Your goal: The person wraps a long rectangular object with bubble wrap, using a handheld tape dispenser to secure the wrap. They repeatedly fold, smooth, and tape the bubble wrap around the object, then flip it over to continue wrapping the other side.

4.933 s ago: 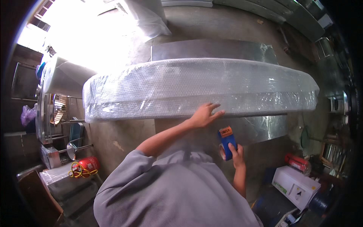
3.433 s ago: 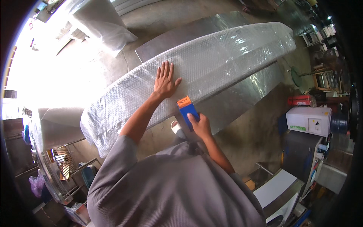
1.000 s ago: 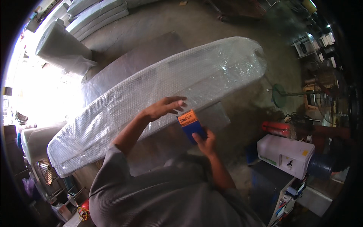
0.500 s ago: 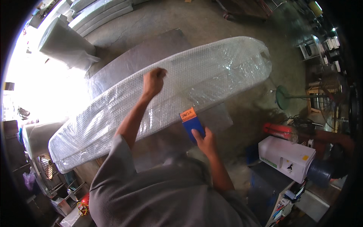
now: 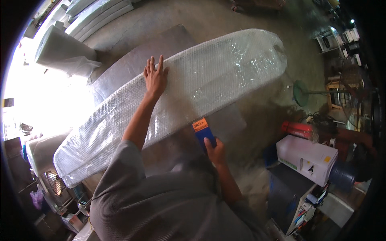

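A long, tapered item covered in bubble wrap [image 5: 219,80] lies slantwise in front of me, its rounded far end at the right. My left hand [image 5: 156,80] is at the far edge of the wrap, palm down with fingers spread, seemingly resting on it. In my right hand [image 5: 216,152] is a flat blue packet with an orange end [image 5: 204,134], thumb on top. The packet's orange end is beside the near edge of the wrapped item. What lies inside the wrap cannot be made out.
A dark sheet [image 5: 155,45] lies on the floor beyond the wrapped item. At left stands a large roll of wrap [image 5: 60,47]. To my right are a white box [image 5: 306,156] on a dark cabinet [image 5: 287,193], a red cylinder [image 5: 298,129] and a green round stand base [image 5: 299,93].
My left hand has gone from closed to spread and moved slightly left and farther away, toward the wrap's far edge. The right hand still holds the packet, a little lower in view.
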A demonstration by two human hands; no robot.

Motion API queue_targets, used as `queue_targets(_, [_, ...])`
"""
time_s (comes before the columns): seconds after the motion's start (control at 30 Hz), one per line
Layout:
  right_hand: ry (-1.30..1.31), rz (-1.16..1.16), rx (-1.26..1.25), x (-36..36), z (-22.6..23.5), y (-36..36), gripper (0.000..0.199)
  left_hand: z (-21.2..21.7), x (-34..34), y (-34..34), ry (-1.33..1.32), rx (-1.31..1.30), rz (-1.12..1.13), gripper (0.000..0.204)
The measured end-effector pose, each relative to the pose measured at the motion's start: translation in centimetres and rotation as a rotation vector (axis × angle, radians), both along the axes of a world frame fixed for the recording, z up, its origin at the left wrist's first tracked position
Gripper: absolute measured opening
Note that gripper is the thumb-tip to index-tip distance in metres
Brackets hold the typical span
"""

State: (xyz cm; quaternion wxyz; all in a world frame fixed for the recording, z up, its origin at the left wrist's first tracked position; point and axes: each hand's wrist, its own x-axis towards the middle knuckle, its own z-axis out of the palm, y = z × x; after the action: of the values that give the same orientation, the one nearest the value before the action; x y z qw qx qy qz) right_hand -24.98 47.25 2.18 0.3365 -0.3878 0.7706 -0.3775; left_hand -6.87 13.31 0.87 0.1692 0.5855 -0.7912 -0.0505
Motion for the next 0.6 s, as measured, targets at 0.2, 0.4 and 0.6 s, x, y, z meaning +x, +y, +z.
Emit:
queue_targets(0.2, [0.024, 0.004, -0.03, 0.6, -2.9, 1.5, 0.06, 1.4, -2.9, 9.7, -0.079, 0.273, -0.425, 0.101])
queue_targets(0.4, [0.055, 0.105, 0.323, -0.9, -3.3, 0.7, 0.068, 1.6, -4.0, 14.4, -0.149, 0.313, -0.502, 0.114])
queue_targets(0.6, [-0.1, 0.057, 0.628, -1.7, -0.6, -0.5, 0.072, 0.2, -4.5, 15.9, -0.096, 0.17, -0.467, 0.112])
